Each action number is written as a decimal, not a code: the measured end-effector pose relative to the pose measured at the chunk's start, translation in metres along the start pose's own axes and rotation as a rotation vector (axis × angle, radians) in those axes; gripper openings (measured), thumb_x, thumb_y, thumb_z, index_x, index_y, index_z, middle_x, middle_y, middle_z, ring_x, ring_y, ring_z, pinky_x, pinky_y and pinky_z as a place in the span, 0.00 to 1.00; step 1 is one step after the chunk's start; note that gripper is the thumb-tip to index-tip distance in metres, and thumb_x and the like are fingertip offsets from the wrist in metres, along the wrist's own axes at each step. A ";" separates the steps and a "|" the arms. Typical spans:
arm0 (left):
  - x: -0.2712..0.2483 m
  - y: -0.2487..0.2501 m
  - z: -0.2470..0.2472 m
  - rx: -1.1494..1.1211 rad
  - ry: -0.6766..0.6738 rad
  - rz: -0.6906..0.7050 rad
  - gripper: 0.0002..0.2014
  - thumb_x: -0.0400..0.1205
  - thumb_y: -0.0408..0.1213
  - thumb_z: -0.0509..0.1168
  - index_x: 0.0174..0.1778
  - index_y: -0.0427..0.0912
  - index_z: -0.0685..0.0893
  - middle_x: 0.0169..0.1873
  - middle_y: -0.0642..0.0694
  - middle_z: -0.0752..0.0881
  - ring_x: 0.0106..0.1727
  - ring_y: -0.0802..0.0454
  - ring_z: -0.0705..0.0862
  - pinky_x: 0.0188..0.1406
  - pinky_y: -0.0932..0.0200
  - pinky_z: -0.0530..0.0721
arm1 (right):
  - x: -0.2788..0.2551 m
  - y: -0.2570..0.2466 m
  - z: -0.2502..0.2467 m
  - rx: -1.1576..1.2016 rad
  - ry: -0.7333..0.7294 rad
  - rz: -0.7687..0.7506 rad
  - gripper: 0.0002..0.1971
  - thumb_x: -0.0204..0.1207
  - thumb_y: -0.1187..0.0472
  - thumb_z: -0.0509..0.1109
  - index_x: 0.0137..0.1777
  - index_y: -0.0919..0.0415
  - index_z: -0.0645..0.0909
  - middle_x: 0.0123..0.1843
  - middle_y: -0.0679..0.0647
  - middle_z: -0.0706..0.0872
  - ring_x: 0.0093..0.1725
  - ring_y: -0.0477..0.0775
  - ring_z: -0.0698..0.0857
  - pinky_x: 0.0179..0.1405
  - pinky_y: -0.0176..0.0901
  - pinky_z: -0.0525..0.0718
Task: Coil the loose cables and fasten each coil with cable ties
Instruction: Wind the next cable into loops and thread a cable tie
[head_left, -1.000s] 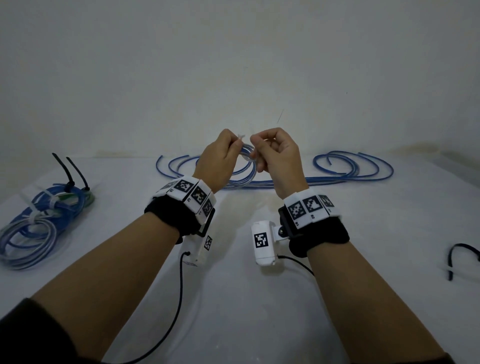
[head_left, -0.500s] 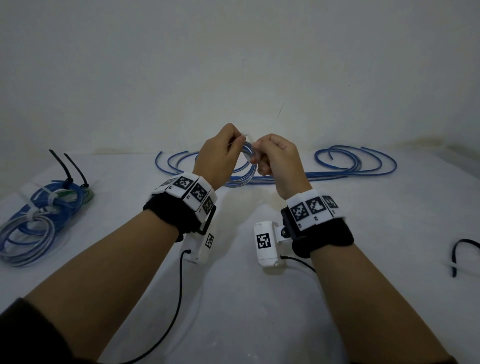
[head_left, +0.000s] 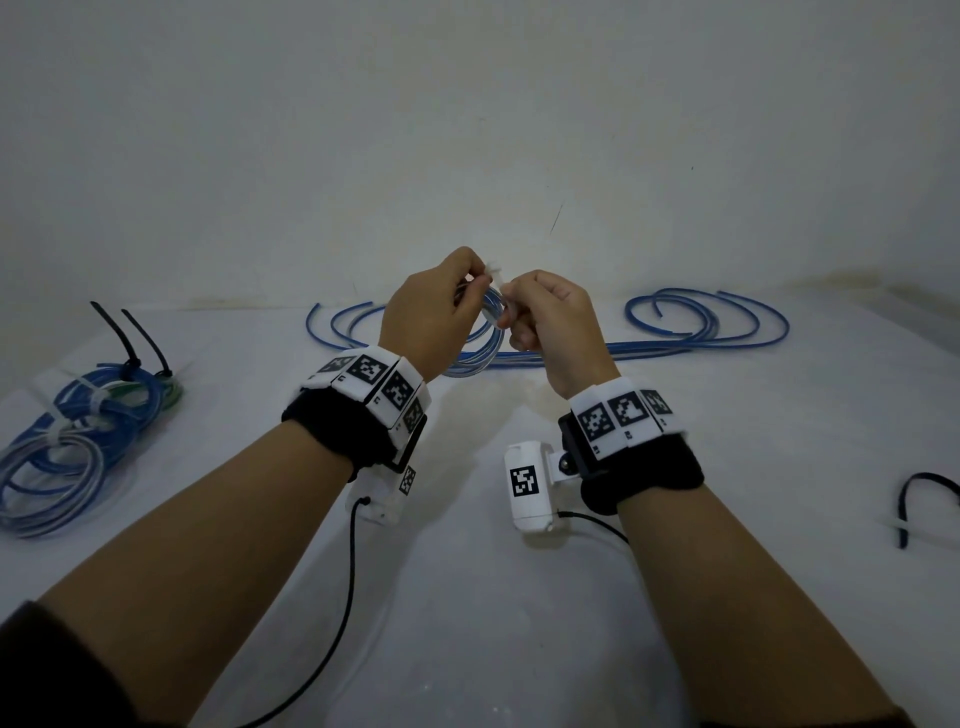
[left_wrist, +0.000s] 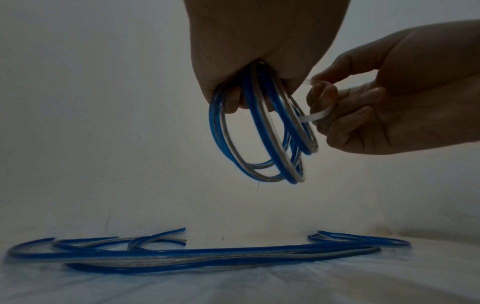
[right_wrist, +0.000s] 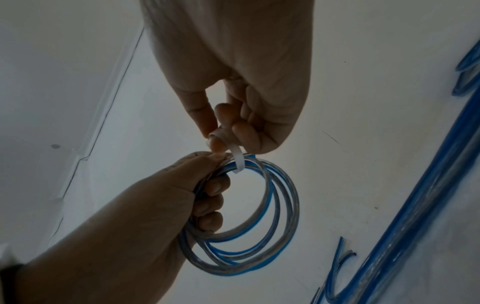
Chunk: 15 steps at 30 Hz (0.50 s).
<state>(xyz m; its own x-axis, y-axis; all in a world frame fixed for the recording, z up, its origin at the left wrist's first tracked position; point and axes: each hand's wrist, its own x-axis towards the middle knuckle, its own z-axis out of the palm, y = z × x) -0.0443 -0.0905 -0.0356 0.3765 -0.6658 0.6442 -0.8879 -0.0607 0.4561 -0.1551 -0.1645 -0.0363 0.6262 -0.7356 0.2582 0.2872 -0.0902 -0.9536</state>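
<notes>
since a second ago my hands have lifted a touch and the white cable tie (right_wrist: 237, 159) now loops the coil (right_wrist: 259, 216), so fastening looks under way (not cinched yet, i judge). my left hand (head_left: 436, 312) grips the blue-and-clear coil by its top, fingers curled through it, held above the worktop (head_left: 519, 597) near its far edge. my right hand (head_left: 550, 317) pinches the tie just beside it, knuckles up. loose cables (head_left: 701, 332) lie along the far edge; tied coils (head_left: 78, 431) sit at the left edge.
</notes>
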 end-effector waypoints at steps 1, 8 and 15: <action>0.000 0.000 0.000 0.005 0.002 -0.002 0.08 0.85 0.41 0.56 0.50 0.41 0.77 0.28 0.43 0.82 0.29 0.46 0.77 0.30 0.54 0.71 | 0.000 0.000 0.000 0.007 0.000 0.001 0.12 0.77 0.69 0.63 0.30 0.64 0.74 0.28 0.59 0.77 0.20 0.47 0.66 0.22 0.37 0.66; -0.001 0.000 0.001 0.067 0.025 0.029 0.09 0.85 0.40 0.56 0.54 0.43 0.78 0.29 0.48 0.82 0.29 0.49 0.76 0.29 0.58 0.67 | 0.001 -0.002 -0.003 0.029 0.007 0.025 0.14 0.76 0.69 0.64 0.27 0.63 0.75 0.24 0.56 0.78 0.19 0.47 0.66 0.21 0.37 0.66; -0.002 0.002 0.003 0.070 0.038 0.045 0.08 0.85 0.40 0.56 0.53 0.44 0.78 0.26 0.52 0.79 0.28 0.52 0.74 0.27 0.58 0.67 | 0.001 -0.006 -0.005 0.038 0.003 0.060 0.15 0.78 0.67 0.64 0.28 0.63 0.74 0.23 0.55 0.77 0.17 0.46 0.65 0.19 0.36 0.65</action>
<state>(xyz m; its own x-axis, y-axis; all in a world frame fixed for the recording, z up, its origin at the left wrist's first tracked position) -0.0475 -0.0914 -0.0381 0.3439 -0.6405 0.6866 -0.9200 -0.0836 0.3828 -0.1602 -0.1682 -0.0314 0.6409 -0.7410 0.2005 0.2771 -0.0202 -0.9606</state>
